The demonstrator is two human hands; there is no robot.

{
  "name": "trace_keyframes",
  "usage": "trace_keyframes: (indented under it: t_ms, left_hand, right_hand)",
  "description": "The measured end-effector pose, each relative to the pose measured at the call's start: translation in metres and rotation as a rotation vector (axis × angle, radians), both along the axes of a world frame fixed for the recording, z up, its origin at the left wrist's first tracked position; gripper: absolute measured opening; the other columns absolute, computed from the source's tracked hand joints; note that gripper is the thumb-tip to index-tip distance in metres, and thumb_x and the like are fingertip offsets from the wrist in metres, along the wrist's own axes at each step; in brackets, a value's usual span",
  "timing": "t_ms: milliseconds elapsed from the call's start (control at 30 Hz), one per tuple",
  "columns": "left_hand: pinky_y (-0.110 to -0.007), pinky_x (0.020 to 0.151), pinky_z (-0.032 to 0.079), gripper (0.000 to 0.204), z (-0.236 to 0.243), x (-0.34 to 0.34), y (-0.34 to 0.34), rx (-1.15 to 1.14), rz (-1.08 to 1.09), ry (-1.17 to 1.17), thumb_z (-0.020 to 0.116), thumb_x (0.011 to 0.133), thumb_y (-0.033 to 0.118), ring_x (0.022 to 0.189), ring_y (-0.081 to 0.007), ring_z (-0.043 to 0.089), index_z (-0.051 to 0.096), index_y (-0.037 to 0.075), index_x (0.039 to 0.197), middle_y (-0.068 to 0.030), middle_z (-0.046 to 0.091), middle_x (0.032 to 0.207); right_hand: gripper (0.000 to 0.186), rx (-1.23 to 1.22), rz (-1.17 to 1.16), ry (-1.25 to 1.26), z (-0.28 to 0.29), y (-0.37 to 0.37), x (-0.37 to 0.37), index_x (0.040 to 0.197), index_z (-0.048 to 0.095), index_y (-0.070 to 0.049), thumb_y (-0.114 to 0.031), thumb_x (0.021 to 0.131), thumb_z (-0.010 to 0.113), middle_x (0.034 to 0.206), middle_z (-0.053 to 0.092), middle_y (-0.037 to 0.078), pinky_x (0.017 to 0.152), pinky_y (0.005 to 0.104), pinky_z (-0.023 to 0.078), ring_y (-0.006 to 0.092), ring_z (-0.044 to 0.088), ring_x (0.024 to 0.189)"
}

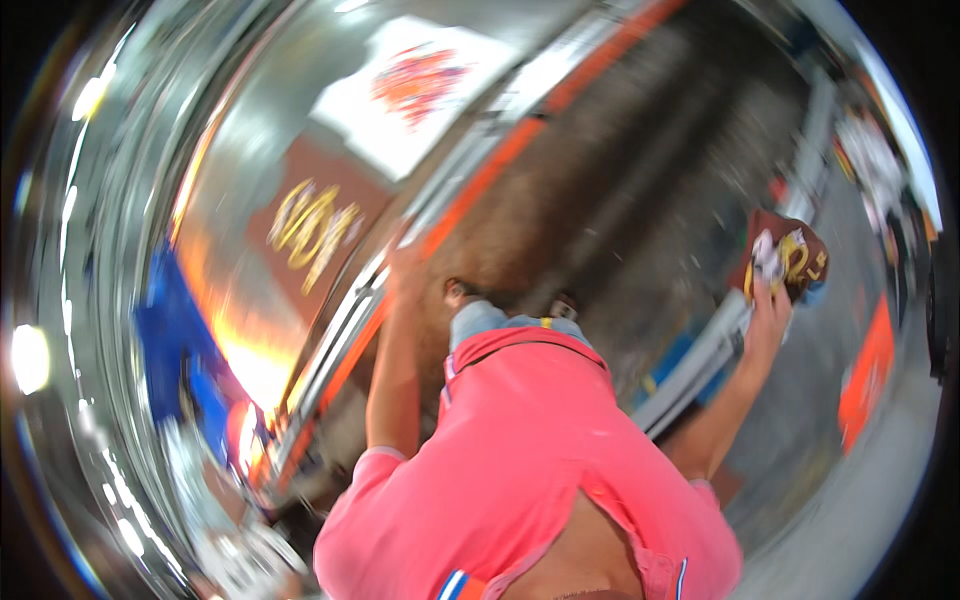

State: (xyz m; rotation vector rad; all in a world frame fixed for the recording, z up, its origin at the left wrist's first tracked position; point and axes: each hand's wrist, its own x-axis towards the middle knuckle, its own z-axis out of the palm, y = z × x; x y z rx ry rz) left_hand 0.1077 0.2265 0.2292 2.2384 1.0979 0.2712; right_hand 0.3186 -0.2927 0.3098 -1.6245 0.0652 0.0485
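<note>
My right hand (769, 303) is stretched out to the right and closed on a brown printed cloth piece (800, 255), gathered up, with pale and yellow lettering-like shapes. It is held above a grey rail on that side. My left hand (405, 266) is at the silver and orange edge of the long table (222, 150) on my left; motion smears its fingers. Flat on that table, nearest the left hand, lies a brown sheet-like piece (312, 215) with a yellow and white print. Farther along is a white piece (420, 90) with a red-orange print.
An orange-edged rail (480, 185) runs along the left table. Dark floor (620, 190) stretches ahead between it and the grey rail (690, 365) on my right. Blue cloth (185, 335) hangs beyond the left table. Another person (870, 160) is at the far right.
</note>
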Motion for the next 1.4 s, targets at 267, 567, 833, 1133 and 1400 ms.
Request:
trace_keyframes:
  t_ms: [267, 567, 833, 1133, 1400]
  left_hand:
    - [-0.035, 0.101, 0.045, 0.06, 0.03, -0.03, -0.071, -0.48, -0.455, -0.766, 0.068, 0.089, 0.023, 0.119, -0.0207, 0.055, 0.045, 0.005, 0.141, -0.009, 0.052, 0.137]
    - [-0.029, 0.086, 0.05, 0.034, 0.063, -0.113, 0.062, -1.246, -0.03, -1.124, 0.056, 0.098, 0.034, 0.1, -0.0133, 0.058, 0.056, 0.007, 0.118, -0.0041, 0.06, 0.11]
    - [-0.04, 0.104, 0.045, 0.047, -0.063, -0.194, 0.179, -1.347, 0.355, -1.447, 0.05, 0.097, 0.031, 0.121, -0.0293, 0.053, 0.045, 0.005, 0.136, -0.0163, 0.053, 0.133]
    - [-0.039, 0.082, 0.052, 0.064, -0.076, -0.257, 0.194, -1.288, 1.049, -1.061, 0.048, 0.095, 0.059, 0.097, -0.0246, 0.064, 0.055, 0.0, 0.116, -0.0141, 0.067, 0.108]
    - [-0.024, 0.056, 0.046, 0.044, -0.085, -0.238, 0.263, -0.822, 1.248, -0.711, 0.076, 0.084, 0.032, 0.08, -0.0129, 0.062, 0.056, -0.002, 0.104, -0.0091, 0.064, 0.091]
  right_hand:
    - [0.064, 0.374, 1.242, 0.33, 0.061, 0.263, -0.085, 0.121, 0.056, 0.015, -0.03, 0.078, 0.072, 0.126, 0.055, 0.02, 0.094, 0.0317, 0.044, 0.021, 0.056, 0.11]
    - [0.02, 0.249, 1.518, 0.037, 0.084, 0.507, -0.168, 0.073, 0.053, -0.002, -0.003, 0.08, 0.072, 0.083, 0.049, 0.003, 0.068, 0.0238, 0.037, 0.0105, 0.048, 0.078]
    - [0.042, -0.417, 1.553, -1.151, -0.002, 0.659, -0.207, 0.111, 0.063, -0.002, -0.022, 0.078, 0.077, 0.12, 0.056, 0.015, 0.089, 0.0422, 0.046, 0.0355, 0.056, 0.104]
    - [0.032, -0.528, 1.461, 0.039, -0.121, 0.674, -0.179, 0.101, 0.069, 0.002, -0.027, 0.087, 0.067, 0.09, 0.071, 0.015, 0.074, 0.0332, 0.052, 0.0224, 0.069, 0.083]
    - [0.038, -0.754, 1.099, -0.135, -0.163, 0.776, -0.178, 0.087, 0.064, 0.002, -0.035, 0.081, 0.071, 0.085, 0.069, 0.017, 0.073, 0.0385, 0.051, 0.029, 0.068, 0.082]
